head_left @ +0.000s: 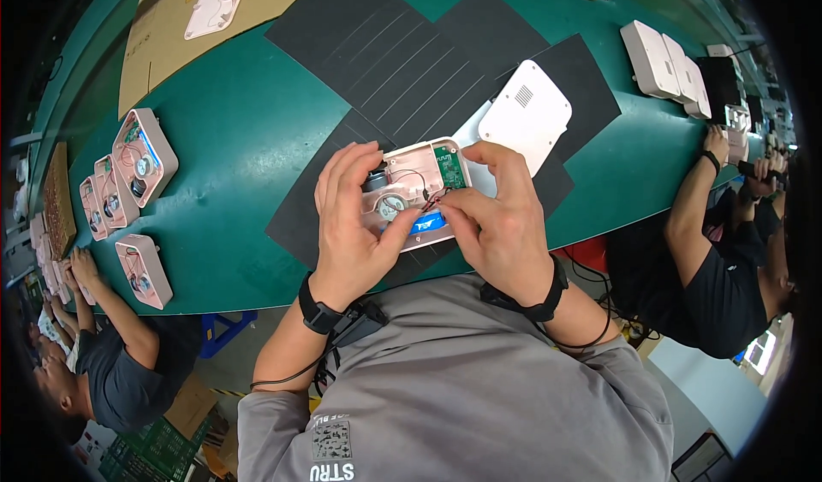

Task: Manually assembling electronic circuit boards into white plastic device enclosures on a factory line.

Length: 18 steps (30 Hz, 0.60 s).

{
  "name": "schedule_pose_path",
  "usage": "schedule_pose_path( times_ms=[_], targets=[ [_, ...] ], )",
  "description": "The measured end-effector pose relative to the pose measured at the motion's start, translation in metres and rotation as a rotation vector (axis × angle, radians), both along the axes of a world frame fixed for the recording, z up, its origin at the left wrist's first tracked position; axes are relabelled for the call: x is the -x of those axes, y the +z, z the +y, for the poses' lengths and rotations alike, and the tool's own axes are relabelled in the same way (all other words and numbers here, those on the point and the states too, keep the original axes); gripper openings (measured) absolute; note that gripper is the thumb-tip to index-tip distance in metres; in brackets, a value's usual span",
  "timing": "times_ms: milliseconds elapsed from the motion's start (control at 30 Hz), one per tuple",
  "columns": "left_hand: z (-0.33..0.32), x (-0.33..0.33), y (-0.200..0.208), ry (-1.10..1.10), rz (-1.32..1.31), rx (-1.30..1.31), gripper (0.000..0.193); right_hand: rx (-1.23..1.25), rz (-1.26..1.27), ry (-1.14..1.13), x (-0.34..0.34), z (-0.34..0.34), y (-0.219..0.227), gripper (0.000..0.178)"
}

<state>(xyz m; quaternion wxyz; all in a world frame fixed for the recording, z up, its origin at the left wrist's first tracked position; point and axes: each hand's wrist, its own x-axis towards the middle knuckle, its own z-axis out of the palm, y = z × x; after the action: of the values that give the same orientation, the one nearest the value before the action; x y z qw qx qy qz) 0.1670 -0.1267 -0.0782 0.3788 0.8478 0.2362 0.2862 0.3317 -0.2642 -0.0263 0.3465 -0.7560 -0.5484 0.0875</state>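
In front of me is an open pale pink plastic housing (414, 162), its inside facing up. It holds a green circuit board (450, 169), a round silver part (392, 207), a blue battery (427, 224) and thin red and black wires (433, 199). My left hand (351, 235) wraps the left side of the housing, its thumb lying by the battery. With thumb and forefinger closed, my right hand (503, 218) pinches the wires just above the battery. The wire ends are hidden by the fingertips. A white cover (528, 112) with a small grille lies beyond my right hand.
Black foam sheets (381, 50) overlap on the green table (227, 199). Several open pink housings (159, 162) stand at the left. Pale closed housings (652, 61) sit at the far right. Cardboard (167, 32) with a pink panel (214, 7) lies at the back. Co-workers sit on both sides.
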Motion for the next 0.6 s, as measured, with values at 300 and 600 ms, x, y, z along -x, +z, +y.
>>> schedule_pose_path(
  times_ms=[300, 600],
  targets=[
    [0.000, -0.001, -0.001, -0.030, -0.052, -0.129, 0.067, -0.075, 0.041, -0.109, 0.000, -0.005, -0.007, 0.019],
    [-0.002, -0.007, 0.010, -0.072, 0.186, -0.296, 0.037, -0.038, -0.089, -0.034, -0.005, 0.007, -0.010, 0.018]
  ],
)
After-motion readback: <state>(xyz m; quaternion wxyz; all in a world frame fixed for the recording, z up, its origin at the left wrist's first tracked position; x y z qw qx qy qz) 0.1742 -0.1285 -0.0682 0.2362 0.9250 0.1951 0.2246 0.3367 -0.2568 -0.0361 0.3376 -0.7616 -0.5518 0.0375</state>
